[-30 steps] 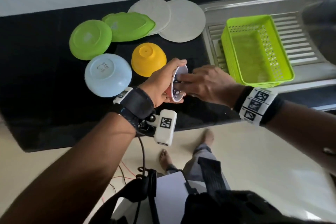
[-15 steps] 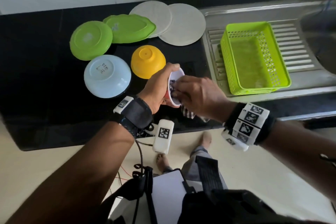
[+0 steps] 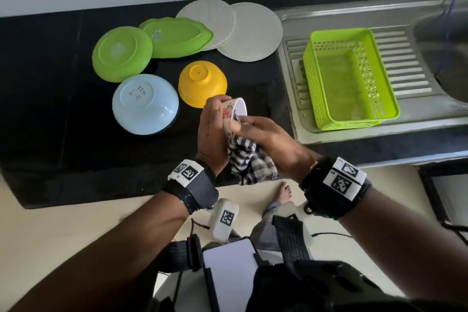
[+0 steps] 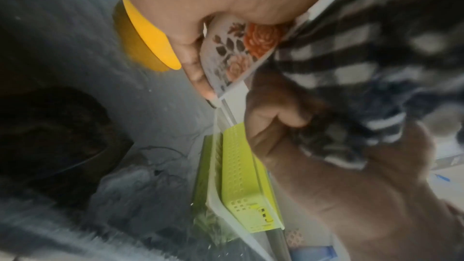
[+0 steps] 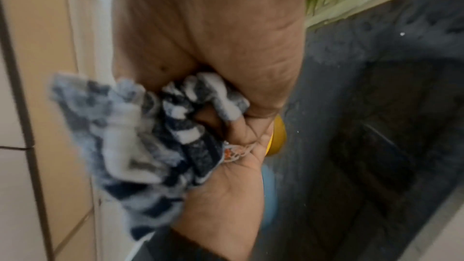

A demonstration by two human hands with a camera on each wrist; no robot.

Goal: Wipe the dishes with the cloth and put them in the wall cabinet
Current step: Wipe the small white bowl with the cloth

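Note:
My left hand [image 3: 215, 121] grips a small white cup [image 3: 234, 111] with a red flower print, tipped on its side above the front of the black counter [image 3: 50, 121]. My right hand [image 3: 250, 126] holds a dark-blue-and-white checked cloth [image 3: 250, 162] bunched against the cup's lower side, and the loose end hangs below both hands. In the left wrist view the cup [image 4: 236, 57] lies between my left fingers [image 4: 193, 62] and the cloth [image 4: 364, 66]. In the right wrist view the cloth [image 5: 150, 136] fills my right palm, and most of the cup is hidden.
Upturned on the counter are a yellow bowl [image 3: 202, 82], a light blue bowl [image 3: 145, 104], a green bowl [image 3: 121, 54], a green oval dish [image 3: 177, 37] and two pale round plates [image 3: 253, 33]. A green basket [image 3: 352, 78] stands on the steel drainboard [image 3: 410, 58] to the right.
Both hands have drawn the cup back toward the counter's front edge. The right hand has left the cup's mouth for its outer side, and the cloth now hangs in view.

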